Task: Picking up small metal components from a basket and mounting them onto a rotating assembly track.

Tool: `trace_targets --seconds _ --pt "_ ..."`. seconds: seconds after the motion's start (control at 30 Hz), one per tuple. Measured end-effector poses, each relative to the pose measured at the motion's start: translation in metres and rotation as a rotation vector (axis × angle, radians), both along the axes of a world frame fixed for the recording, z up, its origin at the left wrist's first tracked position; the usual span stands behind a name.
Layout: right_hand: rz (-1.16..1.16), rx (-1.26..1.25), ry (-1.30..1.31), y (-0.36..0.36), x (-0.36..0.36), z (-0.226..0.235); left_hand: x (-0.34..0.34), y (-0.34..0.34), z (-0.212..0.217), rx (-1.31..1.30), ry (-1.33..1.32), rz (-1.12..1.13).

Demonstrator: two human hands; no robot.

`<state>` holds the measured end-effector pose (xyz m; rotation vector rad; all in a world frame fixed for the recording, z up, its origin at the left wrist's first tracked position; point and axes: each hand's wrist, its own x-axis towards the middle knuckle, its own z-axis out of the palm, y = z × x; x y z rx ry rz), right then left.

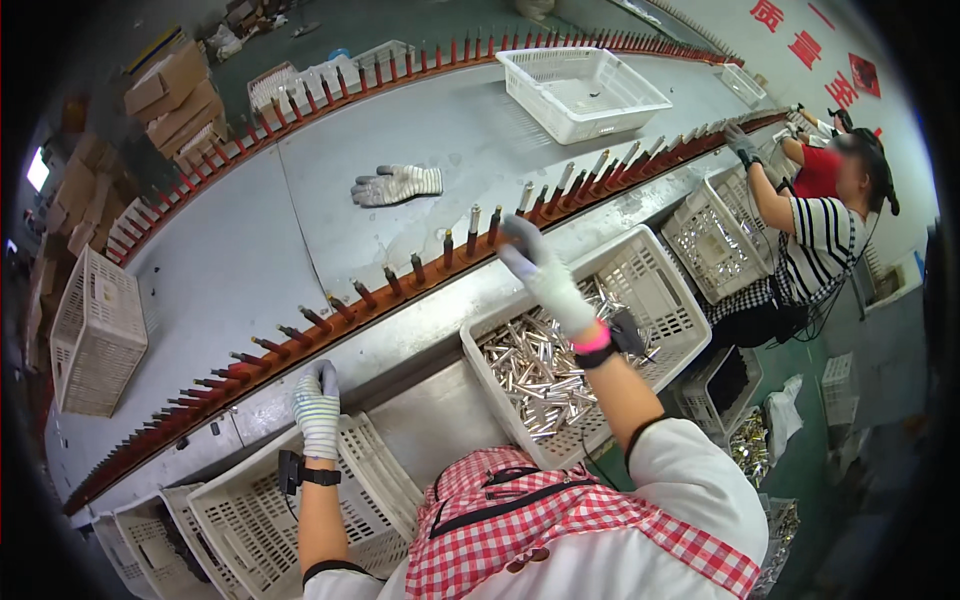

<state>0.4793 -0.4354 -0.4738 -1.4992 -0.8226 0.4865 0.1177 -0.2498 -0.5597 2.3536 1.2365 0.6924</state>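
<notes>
My right hand (540, 275), in a white glove with grey fingertips, reaches over the row of upright pegs. Its thumb stands apart from its slightly blurred fingers, and nothing shows between them. The nearest peg (494, 226) is red with a dark tip. Beside it, a silver metal tube (474, 220) sits on another peg. Below my right forearm, a white basket (675, 305) holds many loose silver tubes (535, 370). My left hand (318, 408), gloved too, rests at the bench's near edge beside the peg rail, fingers curled together; what they hold, if anything, is hidden.
The peg rail (275, 362) curves around a grey table. On it lie a loose glove (398, 186) and a white basket (590, 125); another basket (98, 335) stands left. Stacked baskets (270, 500) sit below my left arm. A co-worker (815, 220) works at the right by a parts basket (715, 240).
</notes>
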Motion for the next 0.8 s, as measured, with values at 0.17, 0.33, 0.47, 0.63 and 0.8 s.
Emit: trace_targets --seconds 0.17,0.33,0.47,0.63,0.8 --pt "-0.064 -0.158 0.09 0.099 0.017 -0.06 -0.003 -0.003 -0.005 0.014 -0.045 -0.01" --pt "-0.372 0.433 0.064 0.077 -0.006 -0.021 -0.009 -0.001 -0.002 -0.01 -0.019 0.035" --pt "-0.489 0.329 0.076 0.093 0.024 -0.072 0.001 -0.001 -0.002 0.014 -0.071 0.005" --pt "-0.5 0.155 -0.005 0.088 -0.011 -0.005 -0.012 -0.001 -0.003 -0.006 -0.003 0.031" --pt "-0.597 0.473 0.173 0.087 0.044 -0.052 0.002 -0.003 0.001 0.002 -0.062 -0.002"
